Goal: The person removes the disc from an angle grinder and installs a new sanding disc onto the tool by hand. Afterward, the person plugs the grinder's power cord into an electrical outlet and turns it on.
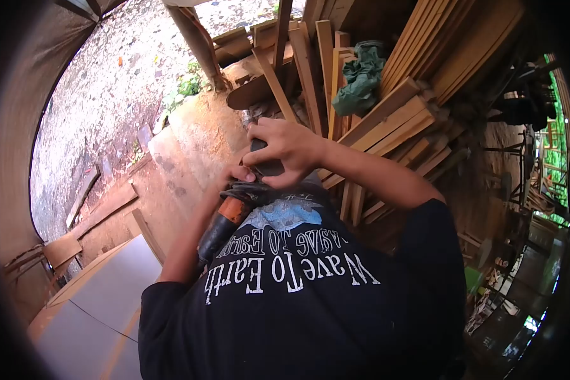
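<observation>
An orange-and-black power tool that looks like an angle grinder (233, 210) is held close against the front of a black T-shirt. My left hand (236, 174) is closed at the tool's head, with its forearm alongside the tool's body. My right hand (288, 149) arches over from the other side, its fingers bent around a dark, flat-looking piece (269, 166) at the head of the tool. Both hands nearly meet there. The fingers cover much of this piece, so its exact kind and how it joins the tool cannot be made out.
Wooden strips and boards (392, 123) lean and lie in piles ahead and to the right. A crumpled green plastic bag (360, 76) hangs among them. Pale sheets (111, 307) lie at lower left. A wooden post (196, 44) stands beside bright gravelly ground.
</observation>
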Demonstrator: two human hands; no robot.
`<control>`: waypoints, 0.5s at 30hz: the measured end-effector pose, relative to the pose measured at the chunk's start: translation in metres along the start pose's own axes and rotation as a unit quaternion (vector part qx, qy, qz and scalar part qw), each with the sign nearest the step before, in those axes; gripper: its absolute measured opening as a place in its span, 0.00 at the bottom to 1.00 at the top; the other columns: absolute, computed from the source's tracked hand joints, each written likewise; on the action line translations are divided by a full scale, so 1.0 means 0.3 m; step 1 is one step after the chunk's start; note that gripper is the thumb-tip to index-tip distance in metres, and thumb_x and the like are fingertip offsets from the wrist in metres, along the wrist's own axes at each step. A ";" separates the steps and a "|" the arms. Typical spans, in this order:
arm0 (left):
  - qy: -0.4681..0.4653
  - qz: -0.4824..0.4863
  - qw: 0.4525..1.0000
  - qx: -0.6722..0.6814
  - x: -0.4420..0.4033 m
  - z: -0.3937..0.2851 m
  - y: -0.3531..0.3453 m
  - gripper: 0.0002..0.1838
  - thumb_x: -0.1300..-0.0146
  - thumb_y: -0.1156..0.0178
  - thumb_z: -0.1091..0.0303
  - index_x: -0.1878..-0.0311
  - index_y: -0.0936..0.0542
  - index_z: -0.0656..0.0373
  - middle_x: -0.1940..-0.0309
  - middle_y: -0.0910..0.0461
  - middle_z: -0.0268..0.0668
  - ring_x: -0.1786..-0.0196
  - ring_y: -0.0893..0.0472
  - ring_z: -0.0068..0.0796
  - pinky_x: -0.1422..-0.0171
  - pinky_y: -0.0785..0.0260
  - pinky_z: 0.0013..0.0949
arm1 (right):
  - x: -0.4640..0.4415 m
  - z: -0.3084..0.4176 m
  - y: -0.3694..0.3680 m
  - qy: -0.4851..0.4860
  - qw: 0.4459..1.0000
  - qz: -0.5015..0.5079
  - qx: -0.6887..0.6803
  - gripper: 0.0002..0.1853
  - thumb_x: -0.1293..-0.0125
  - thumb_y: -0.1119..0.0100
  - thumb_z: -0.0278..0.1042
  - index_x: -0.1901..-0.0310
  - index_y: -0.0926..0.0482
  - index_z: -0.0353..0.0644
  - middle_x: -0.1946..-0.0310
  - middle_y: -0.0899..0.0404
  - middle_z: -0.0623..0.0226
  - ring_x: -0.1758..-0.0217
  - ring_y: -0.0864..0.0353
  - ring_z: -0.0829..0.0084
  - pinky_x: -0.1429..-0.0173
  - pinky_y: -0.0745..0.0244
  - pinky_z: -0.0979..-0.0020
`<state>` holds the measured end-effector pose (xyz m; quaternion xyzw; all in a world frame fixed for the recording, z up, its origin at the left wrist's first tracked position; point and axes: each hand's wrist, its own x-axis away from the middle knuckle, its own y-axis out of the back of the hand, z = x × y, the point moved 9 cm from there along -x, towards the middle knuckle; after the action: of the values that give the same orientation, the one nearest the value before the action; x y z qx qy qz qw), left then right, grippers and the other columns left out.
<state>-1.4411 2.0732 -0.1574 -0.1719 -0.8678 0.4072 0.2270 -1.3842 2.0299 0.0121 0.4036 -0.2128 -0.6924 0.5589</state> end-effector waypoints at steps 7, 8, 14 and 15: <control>-0.088 -0.085 0.976 -0.178 0.031 -0.125 -0.026 0.37 0.65 0.37 0.66 0.43 0.27 0.64 0.54 0.22 0.37 0.52 0.22 0.26 0.45 0.30 0.27 | 0.058 -0.022 0.012 -0.228 0.956 -0.180 0.024 0.23 0.56 0.31 0.43 0.54 0.15 0.52 0.62 0.26 0.56 0.58 0.23 0.56 0.54 0.25 0.63; -0.081 -0.087 0.976 -0.180 0.028 -0.118 -0.020 0.35 0.64 0.37 0.67 0.45 0.27 0.63 0.55 0.22 0.36 0.53 0.22 0.25 0.46 0.30 0.27 | 0.068 -0.026 0.018 -0.253 0.944 -0.208 0.036 0.23 0.54 0.31 0.42 0.52 0.15 0.51 0.63 0.26 0.57 0.57 0.23 0.57 0.53 0.25 0.62; -0.042 -0.095 0.989 -0.107 0.015 -0.081 -0.022 0.29 0.66 0.38 0.69 0.53 0.26 0.63 0.61 0.23 0.35 0.57 0.24 0.23 0.50 0.31 0.25 | 0.093 -0.044 0.012 -0.386 0.895 -0.214 0.066 0.22 0.51 0.32 0.42 0.51 0.16 0.50 0.63 0.27 0.58 0.57 0.23 0.58 0.54 0.25 0.61; -0.063 -0.091 0.986 -0.123 0.012 -0.100 -0.035 0.29 0.66 0.38 0.69 0.53 0.26 0.63 0.61 0.23 0.34 0.57 0.24 0.24 0.49 0.31 0.26 | 0.097 -0.051 0.017 -0.392 0.891 -0.221 0.066 0.21 0.50 0.32 0.42 0.52 0.15 0.50 0.64 0.27 0.58 0.58 0.23 0.58 0.54 0.25 0.61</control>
<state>-1.4294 2.0873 -0.1312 -0.0926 -0.9361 0.2847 0.1848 -1.3704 2.0032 -0.0023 0.1721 -0.3650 -0.8843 0.2350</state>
